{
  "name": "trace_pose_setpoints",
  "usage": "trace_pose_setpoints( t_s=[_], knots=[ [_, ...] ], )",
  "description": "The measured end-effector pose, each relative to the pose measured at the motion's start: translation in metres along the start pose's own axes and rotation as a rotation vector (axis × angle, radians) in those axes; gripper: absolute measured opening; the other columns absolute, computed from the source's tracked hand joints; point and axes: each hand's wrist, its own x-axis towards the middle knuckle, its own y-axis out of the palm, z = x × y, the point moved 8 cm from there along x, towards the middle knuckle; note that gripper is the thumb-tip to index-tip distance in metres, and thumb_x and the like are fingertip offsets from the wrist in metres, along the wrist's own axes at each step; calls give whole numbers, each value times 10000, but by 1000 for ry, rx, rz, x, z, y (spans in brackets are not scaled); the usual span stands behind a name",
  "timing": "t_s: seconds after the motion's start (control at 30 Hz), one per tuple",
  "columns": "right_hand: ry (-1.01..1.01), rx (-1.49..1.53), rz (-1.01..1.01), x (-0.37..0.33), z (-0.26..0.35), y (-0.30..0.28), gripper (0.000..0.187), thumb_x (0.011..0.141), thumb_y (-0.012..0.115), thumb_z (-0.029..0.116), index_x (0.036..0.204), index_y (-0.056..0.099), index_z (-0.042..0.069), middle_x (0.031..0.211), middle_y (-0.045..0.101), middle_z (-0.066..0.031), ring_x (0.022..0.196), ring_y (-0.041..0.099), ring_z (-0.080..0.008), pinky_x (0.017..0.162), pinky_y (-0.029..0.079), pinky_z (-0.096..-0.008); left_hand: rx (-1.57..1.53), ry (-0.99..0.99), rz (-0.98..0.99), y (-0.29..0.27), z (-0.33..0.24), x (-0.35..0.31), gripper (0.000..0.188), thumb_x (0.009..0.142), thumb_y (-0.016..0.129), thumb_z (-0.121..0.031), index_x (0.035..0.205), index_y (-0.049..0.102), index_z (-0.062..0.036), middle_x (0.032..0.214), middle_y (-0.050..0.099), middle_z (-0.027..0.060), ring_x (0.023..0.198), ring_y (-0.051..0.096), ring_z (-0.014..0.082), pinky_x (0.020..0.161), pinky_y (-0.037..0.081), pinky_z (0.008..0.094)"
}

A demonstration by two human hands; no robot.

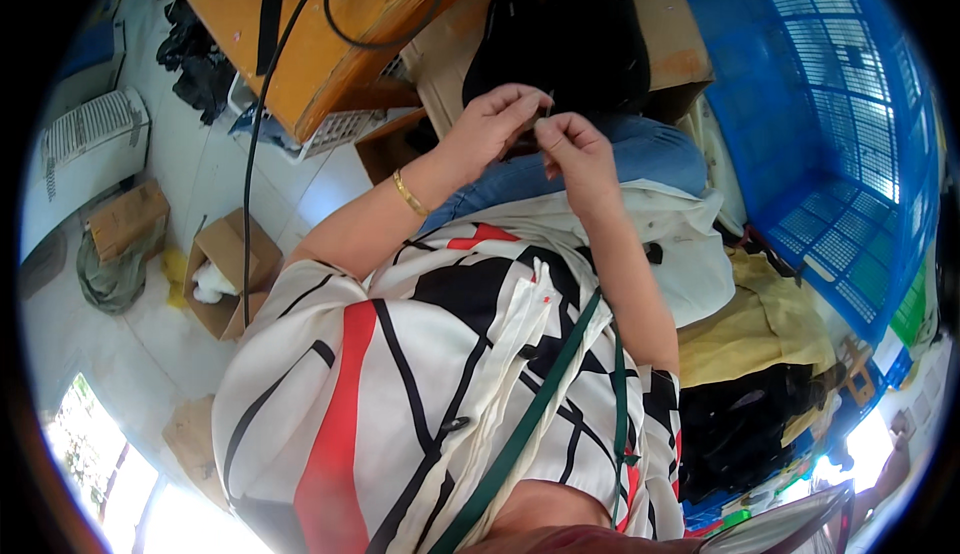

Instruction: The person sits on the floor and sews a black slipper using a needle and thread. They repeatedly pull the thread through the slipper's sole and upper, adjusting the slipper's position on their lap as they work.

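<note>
My left hand [497, 126], with a gold bracelet [408, 192] on its wrist, is closed in a pinch above my lap. Close beside it, my right hand [582, 157] is pinched too, thumb and fingertips almost meeting those of the left. Between the fingertips is something small, thin and dark, too small to name. Just beyond the hands, a pair of black shoes [600, 39] rests on a cardboard box [678, 39]. Under my hands are my jeans [640, 154] and a white cloth [675, 244].
An orange wooden table [370, 14] with a black cable [262, 114] stands at the far left. Large blue plastic crates [740, 64] rise on the right, near yellow cloth [760, 314]. On the tiled floor to the left is an opened cardboard box [230, 254].
</note>
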Motion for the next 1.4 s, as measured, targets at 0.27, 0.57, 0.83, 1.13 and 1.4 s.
trace_pose_setpoints(
  t_s=[0.27,0.57,0.83,1.13,1.4],
  knots=[
    [-271,-323,-396,6,-9,-25,143,908,671,132,838,620,18,763,556,10,672,464,-61,601,400,-227,308,-18,233,14,-62,-43,100,882,653,-56,798,651,-2,726,632,10,654,556,71,595,446,220],
    [-453,-57,-727,-26,59,-108,110,942,659,172,910,602,84,737,559,19,595,498,-43,515,410,-185,99,147,304,-46,-95,-52,256,855,750,-244,789,645,-20,655,569,2,545,427,77,488,298,232],
    [-1080,-92,-790,-124,184,-123,79,982,581,108,978,563,32,955,660,-139,555,521,-99,513,463,-217,821,162,1,-86,-30,-6,117,905,654,-138,901,646,-21,798,619,7,717,537,91,656,444,246],
    [-698,690,-142,-154,238,-160,103,1019,486,117,997,524,24,886,617,-94,706,562,-121,552,452,-241,442,-111,618,30,47,10,221,1006,540,-216,875,576,-42,882,655,33,804,606,95,762,479,247],
    [-887,596,-490,-301,296,-407,100,923,420,-25,840,473,-43,706,497,-100,653,537,-205,771,557,-351,250,-230,707,99,-27,8,136,959,619,-165,911,646,-41,773,578,-22,628,466,22,531,332,142]
  ],
)
